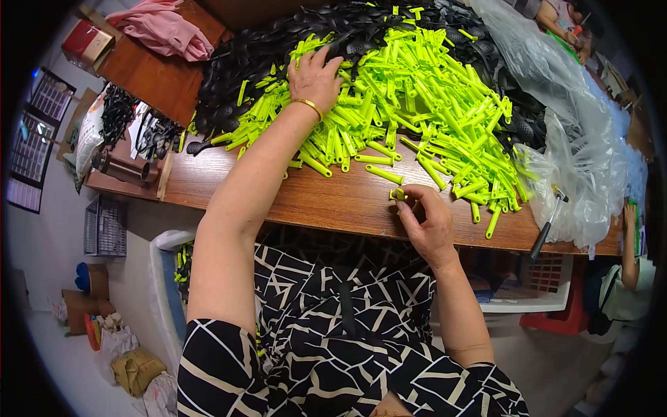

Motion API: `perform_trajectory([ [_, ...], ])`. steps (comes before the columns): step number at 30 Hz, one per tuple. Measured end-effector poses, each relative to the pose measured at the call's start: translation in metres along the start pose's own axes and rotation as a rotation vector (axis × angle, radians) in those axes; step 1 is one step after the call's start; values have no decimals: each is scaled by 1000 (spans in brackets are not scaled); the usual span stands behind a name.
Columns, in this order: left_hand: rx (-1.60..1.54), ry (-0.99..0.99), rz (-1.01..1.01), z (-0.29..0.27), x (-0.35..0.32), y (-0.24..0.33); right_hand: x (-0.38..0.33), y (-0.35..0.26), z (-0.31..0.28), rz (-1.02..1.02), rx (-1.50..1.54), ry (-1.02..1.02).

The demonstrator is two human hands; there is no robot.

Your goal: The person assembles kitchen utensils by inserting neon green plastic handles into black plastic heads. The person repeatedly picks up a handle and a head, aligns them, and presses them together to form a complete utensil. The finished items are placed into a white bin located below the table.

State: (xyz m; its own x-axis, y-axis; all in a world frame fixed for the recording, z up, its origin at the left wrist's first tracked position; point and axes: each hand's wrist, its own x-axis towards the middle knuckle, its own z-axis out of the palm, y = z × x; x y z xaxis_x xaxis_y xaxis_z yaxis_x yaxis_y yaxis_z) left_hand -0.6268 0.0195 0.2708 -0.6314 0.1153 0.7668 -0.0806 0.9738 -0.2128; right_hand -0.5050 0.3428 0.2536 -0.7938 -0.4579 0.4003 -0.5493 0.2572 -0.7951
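Observation:
My left hand (316, 80) reaches across the table to the far part of the heap. Its fingers are spread and bent over the border between the bright green plastic handles (417, 76) and the black slotted utensil heads (271, 42). Near the table's front edge, my right hand (429, 226) pinches a green handle (398, 194) between thumb and fingers, seen nearly end-on. A few loose green handles (383, 174) lie on the wood just beyond it.
A hammer (549, 224) lies over the table's front edge at the right, beside crumpled clear plastic sheeting (570, 167). A metal cylinder (125, 169) and pink cloth (163, 28) are at the left. Below stand a white-rimmed bin (163, 278) and a grey crate (104, 226). Other people sit at far right.

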Motion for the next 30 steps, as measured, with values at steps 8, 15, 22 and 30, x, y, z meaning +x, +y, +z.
perform_trajectory([
  [8, -352, -212, -307, -1, 4, -31, -3, 9, 7, 94, 179, 58],
  [15, -677, -156, -428, -75, -65, -1, -5, 12, 4, 80, 116, 19],
  [22, -467, -200, -205, -96, -100, 29, 0, 4, 5, 87, 79, -16],
  [30, -422, -337, -294, -81, -80, 36, 2, 3, 5, 105, 98, -55],
])
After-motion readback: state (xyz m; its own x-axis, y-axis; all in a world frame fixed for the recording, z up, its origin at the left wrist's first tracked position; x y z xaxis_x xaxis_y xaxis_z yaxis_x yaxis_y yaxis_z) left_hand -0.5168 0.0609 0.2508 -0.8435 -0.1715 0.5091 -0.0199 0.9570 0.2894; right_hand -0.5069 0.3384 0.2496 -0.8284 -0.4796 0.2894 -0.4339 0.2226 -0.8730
